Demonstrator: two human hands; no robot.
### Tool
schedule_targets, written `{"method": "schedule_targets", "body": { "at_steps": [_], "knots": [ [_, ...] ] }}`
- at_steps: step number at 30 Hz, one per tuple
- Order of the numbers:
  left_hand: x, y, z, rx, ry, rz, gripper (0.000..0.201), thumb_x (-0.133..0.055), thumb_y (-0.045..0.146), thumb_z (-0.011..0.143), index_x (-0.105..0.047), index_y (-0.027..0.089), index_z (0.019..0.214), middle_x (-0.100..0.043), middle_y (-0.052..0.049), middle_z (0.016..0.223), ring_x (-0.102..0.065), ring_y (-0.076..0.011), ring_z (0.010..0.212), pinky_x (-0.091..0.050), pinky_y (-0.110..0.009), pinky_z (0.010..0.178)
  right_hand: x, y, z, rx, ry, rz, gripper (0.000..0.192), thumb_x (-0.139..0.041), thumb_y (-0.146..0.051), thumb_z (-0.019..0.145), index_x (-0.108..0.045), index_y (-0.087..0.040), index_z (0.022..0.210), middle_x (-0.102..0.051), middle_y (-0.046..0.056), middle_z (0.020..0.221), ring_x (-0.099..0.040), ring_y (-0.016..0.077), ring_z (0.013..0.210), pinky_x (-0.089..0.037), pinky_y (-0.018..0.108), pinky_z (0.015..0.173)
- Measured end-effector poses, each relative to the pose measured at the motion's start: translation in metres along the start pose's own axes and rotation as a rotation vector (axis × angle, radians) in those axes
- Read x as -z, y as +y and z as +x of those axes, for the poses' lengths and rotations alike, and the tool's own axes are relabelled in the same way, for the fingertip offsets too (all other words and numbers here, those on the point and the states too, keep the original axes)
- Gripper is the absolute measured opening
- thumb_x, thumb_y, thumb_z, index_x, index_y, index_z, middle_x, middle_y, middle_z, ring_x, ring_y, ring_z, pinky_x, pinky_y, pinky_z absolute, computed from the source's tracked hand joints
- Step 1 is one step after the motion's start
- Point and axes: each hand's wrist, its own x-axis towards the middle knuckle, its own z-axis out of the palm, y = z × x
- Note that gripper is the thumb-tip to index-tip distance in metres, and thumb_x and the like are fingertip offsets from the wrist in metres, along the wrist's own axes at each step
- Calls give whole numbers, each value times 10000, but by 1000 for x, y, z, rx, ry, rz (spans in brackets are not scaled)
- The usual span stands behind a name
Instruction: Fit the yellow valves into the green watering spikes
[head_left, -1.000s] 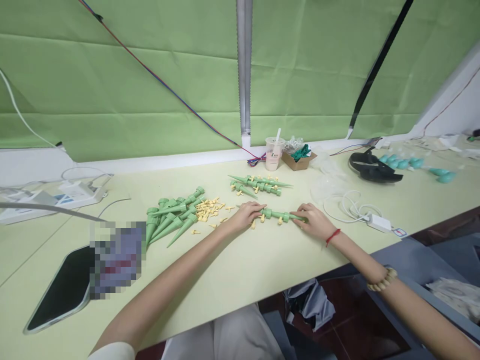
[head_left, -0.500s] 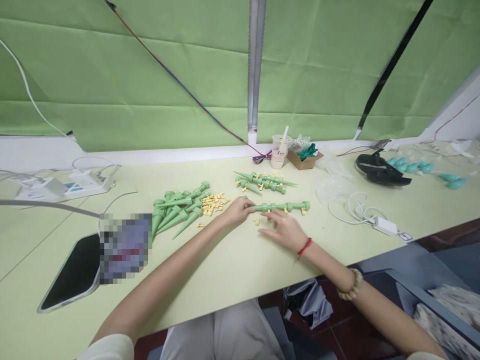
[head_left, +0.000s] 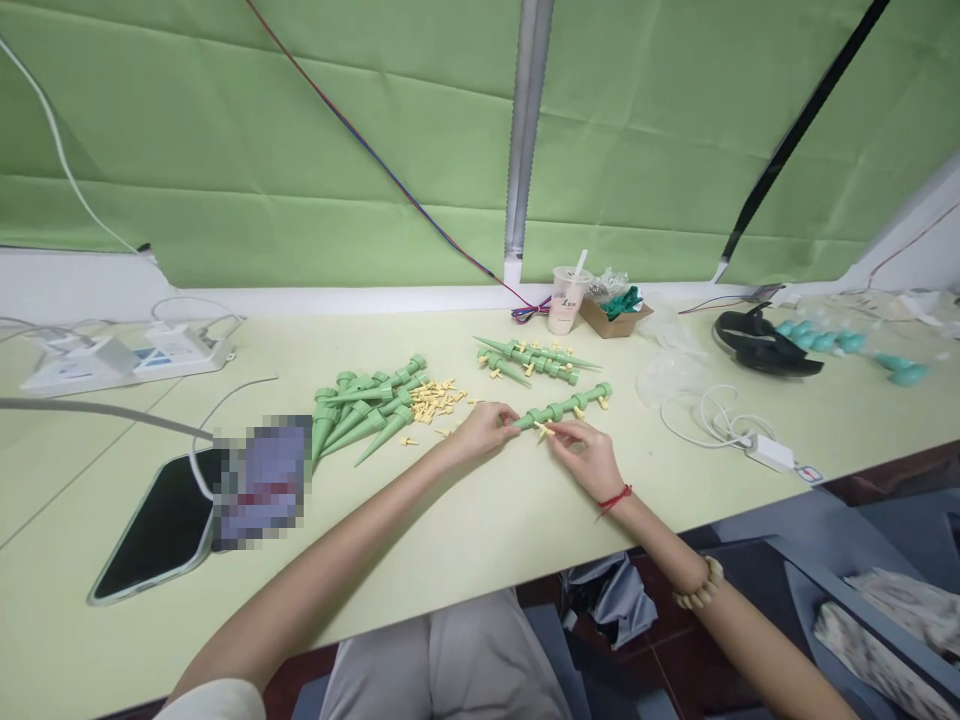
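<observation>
My left hand point(head_left: 487, 430) is closed on the near end of a row of green plastic spikes point(head_left: 556, 410), which slants up to the right. Small yellow valves stick out of the row toward its far end. Between the fingertips of my right hand point(head_left: 589, 455) is a small yellow valve point(head_left: 544, 431), close against the row's near part; whether it is seated there I cannot tell. To the left lies a heap of green spikes point(head_left: 367, 405), with a pile of loose yellow valves point(head_left: 439, 398) beside it. More spikes fitted with yellow valves point(head_left: 532, 360) lie behind the row.
At the back stand a drink cup with a straw point(head_left: 568, 300) and a small cardboard box point(head_left: 616, 320). A white charger with cable point(head_left: 769, 450) and a black visor-like object point(head_left: 765, 340) are on the right. A phone point(head_left: 157, 530) and power strip point(head_left: 127, 360) lie left.
My right hand has picked up a yellow valve from the table and brought it to the green row. The row's far end has swung up, away from me.
</observation>
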Motion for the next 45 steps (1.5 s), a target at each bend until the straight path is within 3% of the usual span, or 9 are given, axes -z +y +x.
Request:
{"method": "schedule_targets", "body": {
  "at_steps": [5, 13, 21, 27, 30, 35, 37, 39, 45],
  "knots": [
    [-6, 0, -1, -4, 25, 4, 272, -589, 342, 726, -673, 125, 868, -626, -36, 722, -543, -124, 562, -388, -231, 558, -5, 4, 1, 12, -65, -58, 214, -528, -306, 824, -693, -210, 920, -683, 72, 860, -637, 178, 703, -549, 325, 668],
    [-3, 3, -1, 107, -107, -20, 341, -509, 362, 778, -625, 115, 982, -624, -22, 787, -507, -79, 408, -412, -232, 520, -10, 5, 1, -40, -11, -97, 162, -571, -215, 770, -706, -154, 833, -688, 63, 755, -634, 142, 634, -538, 262, 635],
    [-6, 1, -1, -120, -50, 249, 220, -485, 241, 806, -686, 166, 854, -588, -33, 782, -555, -143, 709, -406, -237, 700, -15, 7, 6, -122, -6, -60, 182, -577, -252, 765, -706, -150, 842, -697, 71, 791, -639, 145, 644, -538, 269, 652],
    [-19, -4, -7, -169, 108, 161, 225, -474, 188, 824, -672, 166, 929, -575, -44, 798, -543, -141, 739, -410, -241, 714, -21, 8, 9, -166, -33, -124, 193, -563, -281, 778, -711, -158, 798, -703, 80, 778, -627, 167, 625, -511, 292, 639],
    [-27, -4, -8, -196, 183, 99, 225, -474, 175, 828, -666, 163, 946, -578, -45, 802, -551, -140, 756, -419, -238, 712, -23, 8, 14, -339, -32, 13, 187, -580, -289, 762, -696, -149, 716, -697, 71, 711, -628, 172, 623, -507, 295, 649],
    [-36, 0, -7, -286, 246, 24, 242, -446, 178, 854, -641, 163, 996, -597, -62, 927, -567, -132, 815, -428, -236, 747, -15, 1, 27, -829, -132, 614, 150, -577, -217, 771, -658, -120, 691, -645, 46, 654, -578, 99, 576, -506, 235, 648],
    [-37, 2, -6, -288, 246, 26, 241, -441, 177, 858, -640, 164, 993, -597, -61, 922, -565, -133, 816, -427, -240, 754, -11, -3, 29, -885, -180, 766, 139, -570, -216, 780, -647, -122, 712, -625, 41, 663, -567, 84, 578, -505, 224, 660],
    [-37, 4, -6, -241, 257, 32, 233, -439, 172, 856, -652, 163, 950, -590, -52, 864, -560, -132, 777, -427, -242, 731, -9, -6, 29, -827, -190, 722, 192, -562, -283, 792, -624, -128, 698, -604, 35, 649, -565, 92, 577, -508, 237, 656],
    [-39, 5, -6, -186, 300, 13, 224, -449, 166, 846, -648, 164, 949, -575, -40, 819, -552, -129, 751, -422, -235, 706, -15, -8, 25, -367, -130, 55, 292, -532, -393, 782, -530, -171, 591, -532, -1, 525, -514, 123, 503, -468, 256, 561]
  ]
}}
